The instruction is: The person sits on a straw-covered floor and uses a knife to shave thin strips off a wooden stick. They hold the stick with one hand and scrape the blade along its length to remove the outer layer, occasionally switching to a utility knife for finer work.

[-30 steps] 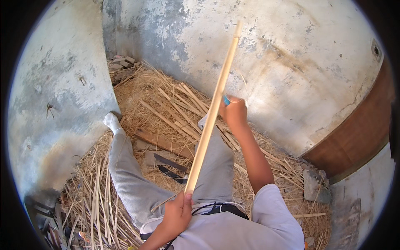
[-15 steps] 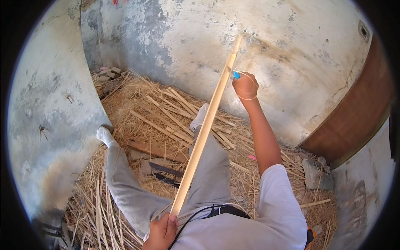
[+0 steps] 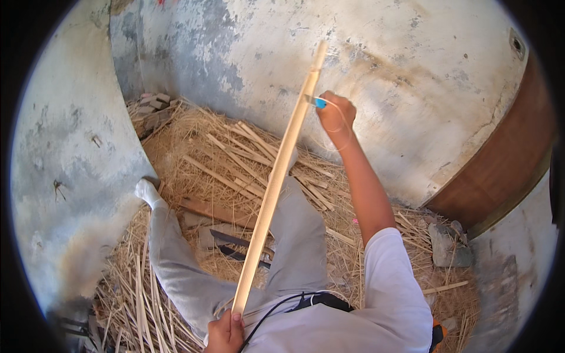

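A long, pale split bamboo strip (image 3: 273,188) slants up and away from my lap toward the wall, its hollow side showing. My left hand (image 3: 225,332) is closed round its near end, close to my waist. Up near the far end, my right hand (image 3: 337,119) grips a small knife (image 3: 320,103) with a blue handle. The short blade lies across the strip, just below a node, and seems to touch its edge. A thin pale fibre or cord loops loosely by my right wrist. The strip's far tip is slightly blurred.
Loose bamboo strips (image 3: 238,162) and straw-like shavings cover the floor around my outstretched legs. A wooden board (image 3: 218,212) and dark long blades (image 3: 231,238) lie between them. A grey block (image 3: 450,246) sits at right, broken bricks (image 3: 154,105) at far left. Stained walls (image 3: 406,41) close in.
The far end of the bamboo strip has swung left, and my right hand with the knife has moved left along with it. The blade now shows across the strip. My left hand has shifted slightly.
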